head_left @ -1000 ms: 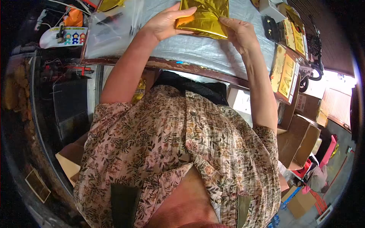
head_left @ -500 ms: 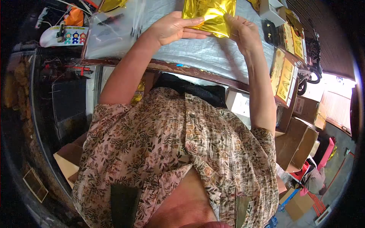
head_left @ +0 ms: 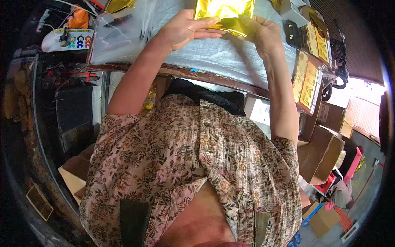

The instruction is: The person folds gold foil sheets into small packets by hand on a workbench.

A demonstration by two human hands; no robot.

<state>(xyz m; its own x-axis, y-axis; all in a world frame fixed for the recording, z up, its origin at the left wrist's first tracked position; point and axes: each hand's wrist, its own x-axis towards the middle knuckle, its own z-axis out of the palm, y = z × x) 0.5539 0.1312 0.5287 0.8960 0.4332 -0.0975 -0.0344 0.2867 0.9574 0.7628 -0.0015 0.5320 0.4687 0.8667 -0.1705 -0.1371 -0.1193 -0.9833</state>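
Observation:
A shiny gold foil packet [head_left: 225,11] is held up over the table at the top of the view, and its upper part is cut off by the frame edge. My left hand [head_left: 187,31] grips its left lower corner, thumb on top and fingers underneath. At the right lower corner, my right hand [head_left: 263,35] pinches the foil between thumb and fingers. The packet's lower edge bends toward me between the two hands.
A silvery sheet [head_left: 205,55] covers the table. Clear plastic bags [head_left: 119,41] lie at its left, below more gold foil [head_left: 119,5]. Along the right stand a white box [head_left: 294,12], a black case [head_left: 293,36] and cartons marked FALL [head_left: 308,88]. Open cardboard boxes [head_left: 321,154] sit lower right.
The packet's lower edge has folded over and its glare has shifted upward. Both hands have kept their hold, with only a slight shift of the left hand.

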